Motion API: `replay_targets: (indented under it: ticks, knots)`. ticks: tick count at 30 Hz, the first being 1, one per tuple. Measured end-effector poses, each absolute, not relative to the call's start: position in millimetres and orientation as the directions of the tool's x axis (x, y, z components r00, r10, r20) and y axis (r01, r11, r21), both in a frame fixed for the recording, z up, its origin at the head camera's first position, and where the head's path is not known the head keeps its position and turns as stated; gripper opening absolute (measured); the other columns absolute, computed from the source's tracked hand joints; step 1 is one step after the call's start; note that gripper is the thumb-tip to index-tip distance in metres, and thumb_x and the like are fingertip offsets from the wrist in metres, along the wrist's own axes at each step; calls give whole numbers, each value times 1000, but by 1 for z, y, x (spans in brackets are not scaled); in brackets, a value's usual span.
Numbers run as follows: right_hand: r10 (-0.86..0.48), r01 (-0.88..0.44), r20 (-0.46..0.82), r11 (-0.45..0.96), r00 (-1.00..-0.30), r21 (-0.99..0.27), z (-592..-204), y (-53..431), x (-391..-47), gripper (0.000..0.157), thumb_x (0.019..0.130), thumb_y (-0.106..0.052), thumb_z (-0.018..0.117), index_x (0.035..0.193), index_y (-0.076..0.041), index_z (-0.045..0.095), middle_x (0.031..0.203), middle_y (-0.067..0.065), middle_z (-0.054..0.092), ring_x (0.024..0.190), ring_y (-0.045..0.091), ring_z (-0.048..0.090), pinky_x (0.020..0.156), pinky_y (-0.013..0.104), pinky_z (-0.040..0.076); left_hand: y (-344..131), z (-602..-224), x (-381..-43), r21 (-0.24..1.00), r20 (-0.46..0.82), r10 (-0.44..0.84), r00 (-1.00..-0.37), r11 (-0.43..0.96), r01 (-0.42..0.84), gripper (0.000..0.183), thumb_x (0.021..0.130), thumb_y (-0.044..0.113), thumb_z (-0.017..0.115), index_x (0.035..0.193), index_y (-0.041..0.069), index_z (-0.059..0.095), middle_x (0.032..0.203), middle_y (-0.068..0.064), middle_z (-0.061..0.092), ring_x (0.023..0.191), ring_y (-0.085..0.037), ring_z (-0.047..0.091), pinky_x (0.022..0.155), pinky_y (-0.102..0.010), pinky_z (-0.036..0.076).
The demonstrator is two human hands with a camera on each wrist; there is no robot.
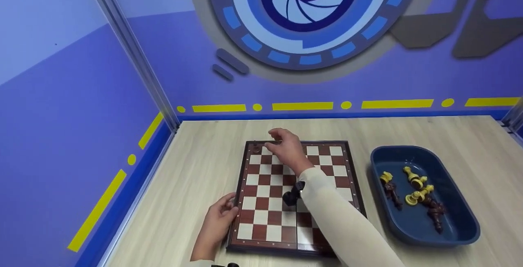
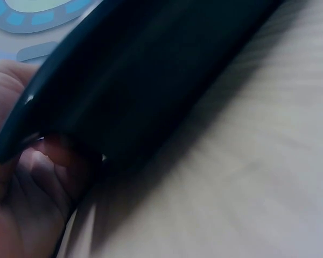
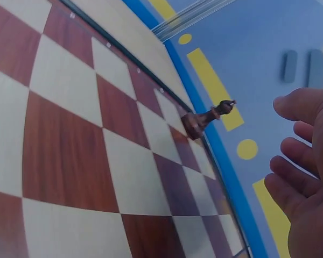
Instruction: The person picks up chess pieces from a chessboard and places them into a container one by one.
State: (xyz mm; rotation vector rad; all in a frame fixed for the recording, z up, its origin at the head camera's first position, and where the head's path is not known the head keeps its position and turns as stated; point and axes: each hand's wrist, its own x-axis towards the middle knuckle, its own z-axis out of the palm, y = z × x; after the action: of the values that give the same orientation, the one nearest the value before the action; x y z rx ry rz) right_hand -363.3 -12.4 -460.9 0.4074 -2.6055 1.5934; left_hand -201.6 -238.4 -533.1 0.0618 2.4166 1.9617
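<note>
A brown-and-white chessboard [image 1: 260, 203] with a dark frame lies on the table. On its far left corner square stands one dark brown chess piece [image 3: 196, 124], slim-necked with a small tipped head; it shows small in the head view. My right hand [image 1: 288, 150] hovers over the far edge of the board, just right of that piece and apart from it. Its fingers are loosely bent with nothing between them. My left hand [image 1: 217, 220] grips the board's left edge near the front, thumb at the rim and fingers tucked beneath, partly hidden in the left wrist view.
To the right of the board sits a dark blue tray [image 1: 408, 226] holding several yellow chess pieces [image 1: 421, 193] and dark brown ones [image 1: 437, 216]. Blue printed wall panels [image 1: 306, 91] border the wooden table [image 1: 196, 156] at the back and left.
</note>
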Motion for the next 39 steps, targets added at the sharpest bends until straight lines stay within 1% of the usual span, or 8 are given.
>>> replay_targets:
  ticks: [6,11,18,23,28,33,36,39]
  knots:
    - [-229,-290,204,457,-952,-841,-458,-20,-373,44,88,-24,70,130,-14,59,130,8,60,122,26,56,99,41,48,-240,-528,-206,978,19,67,-998,205,32,52,95,6,57,141,-11,38,99,-8,51,87,-9,59,75,-23,54]
    - [-263,-300,192,476,-946,-827,-455,-29,-380,45,88,-24,69,130,-14,59,132,7,61,121,25,57,100,42,47,-240,-524,-210,984,2,74,-997,175,15,53,95,7,56,142,-10,37,101,-7,50,88,-10,59,75,-24,55]
    - [-271,-270,146,511,-952,-816,-458,-36,-387,42,90,-24,68,130,-16,59,131,4,61,119,21,58,98,40,48,-239,-522,-215,982,8,77,-997,185,23,51,95,5,56,141,-8,39,101,-8,50,91,-13,59,76,-24,54]
    - [-280,-266,136,507,-950,-820,-462,-38,-390,39,91,-22,67,129,-15,59,130,5,61,118,22,58,98,41,48,-238,-522,-216,982,-6,77,-997,187,9,53,94,7,57,142,-7,39,102,-7,49,92,-14,61,77,-26,55]
    - [-293,-271,133,505,-947,-819,-467,-46,-392,37,92,-15,65,129,-13,59,126,6,63,117,22,59,99,39,48,-240,-525,-213,985,-32,70,-997,172,-19,54,94,7,57,142,-8,39,100,-5,48,91,-13,61,78,-27,56]
    - [-305,-270,121,512,-944,-816,-474,-56,-392,34,92,-12,63,126,-14,61,124,4,64,114,21,59,99,39,47,-241,-529,-208,988,-59,56,-997,145,-50,55,93,8,58,142,-8,39,99,-4,49,90,-13,63,76,-28,57]
    - [-302,-252,103,509,-948,-823,-478,-60,-391,30,92,-10,63,122,-13,63,118,3,66,109,19,60,96,38,48,-241,-532,-206,989,-63,58,-996,140,-55,55,93,8,58,142,-8,38,99,-5,50,89,-13,64,75,-29,57]
    - [-298,-258,111,513,-948,-819,-480,-62,-391,24,92,-8,62,115,-13,66,110,2,67,100,17,60,90,37,49,-241,-533,-207,987,-68,56,-996,150,-59,54,93,8,57,142,-7,39,99,-6,51,87,-13,64,74,-29,57]
